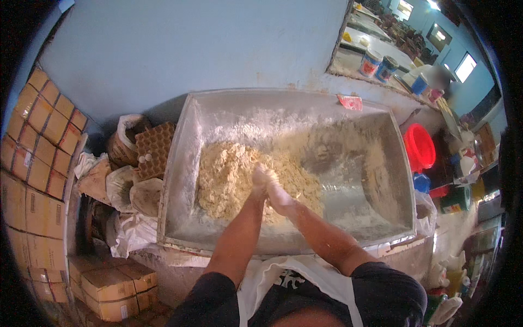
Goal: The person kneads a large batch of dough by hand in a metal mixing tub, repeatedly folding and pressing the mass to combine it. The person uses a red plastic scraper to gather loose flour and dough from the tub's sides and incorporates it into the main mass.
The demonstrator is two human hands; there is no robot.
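Observation:
A large mass of crumbly, pale yellow dough [226, 177] is heaped in the left and middle part of a wide metal trough [180, 158]. My left hand [260, 179] and my right hand [279, 199] meet over the middle of this heap, pressed against each other. Both are whitened with flour, and bits of dough cling around the fingers. The fingers look closed together on dough, though one hand partly covers the other. Loose flour coats the back wall and the right half of the trough.
A red packet [350, 102] lies on the trough's back rim. Egg trays [155, 147] and open sacks [121, 188] stand left, beside stacked cartons [41, 131]. At the right is a red basin [419, 147]. Tubs [371, 62] stand on the opening's ledge; a person [436, 79] is beyond.

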